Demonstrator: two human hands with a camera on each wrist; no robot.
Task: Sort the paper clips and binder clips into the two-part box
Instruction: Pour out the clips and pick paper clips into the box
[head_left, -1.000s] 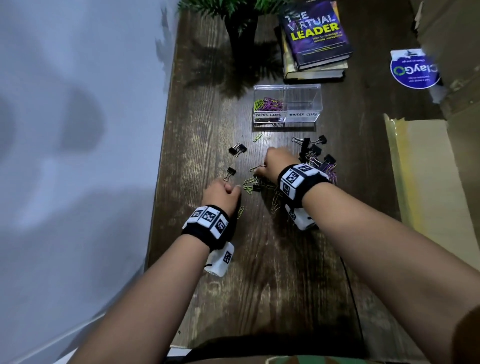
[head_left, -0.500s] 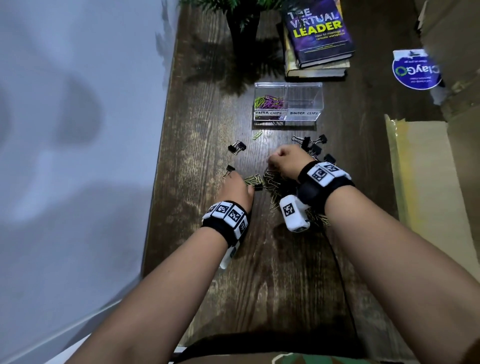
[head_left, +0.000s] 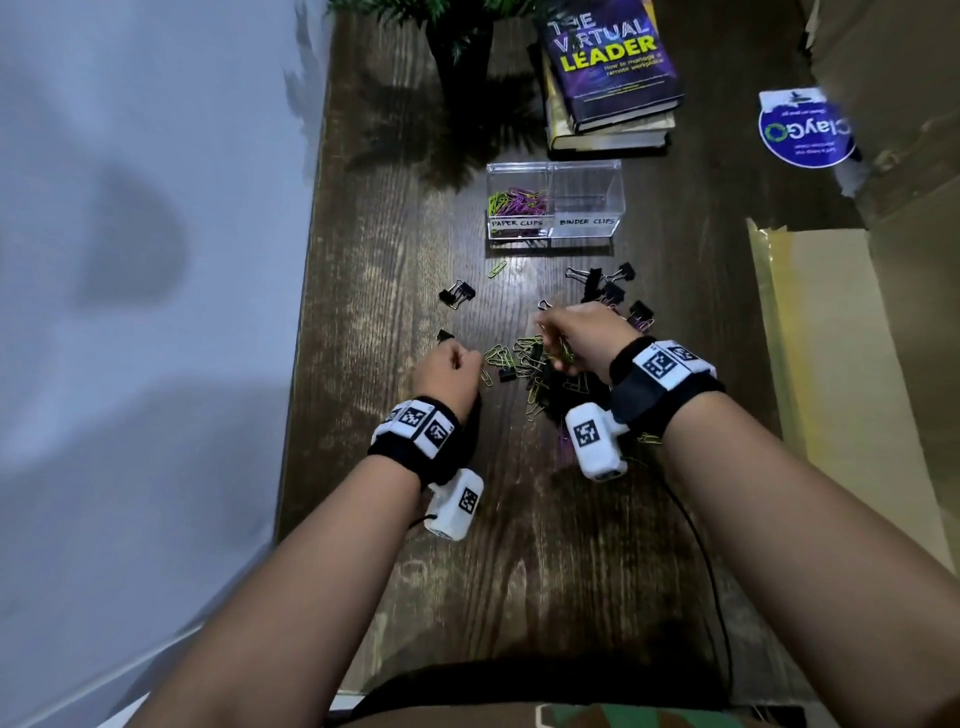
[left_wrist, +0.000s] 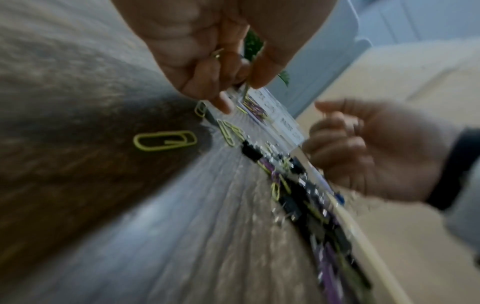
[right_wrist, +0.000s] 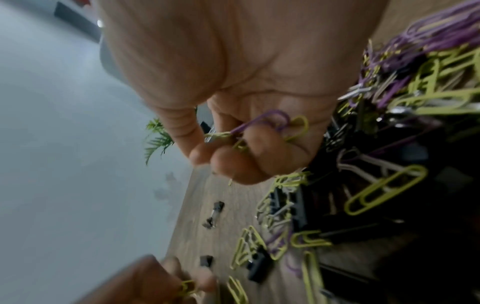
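Observation:
A clear two-part box (head_left: 587, 200) stands mid-table; its left part, labelled PAPER CLIPS, holds green and purple paper clips (head_left: 517, 200), and its right part, labelled BINDER CLIPS, looks empty. Between my hands lies a mixed pile of clips (head_left: 535, 371). My left hand (head_left: 464, 359) is curled at the pile's left edge and pinches a green paper clip (left_wrist: 217, 55). Over the pile, my right hand (head_left: 545, 323) grips purple and green paper clips (right_wrist: 262, 123) in its curled fingers. Black binder clips (head_left: 602, 286) lie behind the right hand, and another binder clip (head_left: 457, 293) lies apart on the left.
One green paper clip (head_left: 497, 268) lies just before the box. A stack of books (head_left: 613, 73) and a potted plant (head_left: 462, 47) stand behind it. Cardboard (head_left: 831, 364) runs along the right side, with a blue round sticker (head_left: 802, 130) above. The table's left edge (head_left: 311, 291) meets a pale wall.
My left hand reached forward to the pile's left edge and stays curled there. The right hand shifted a little to the right over the pile.

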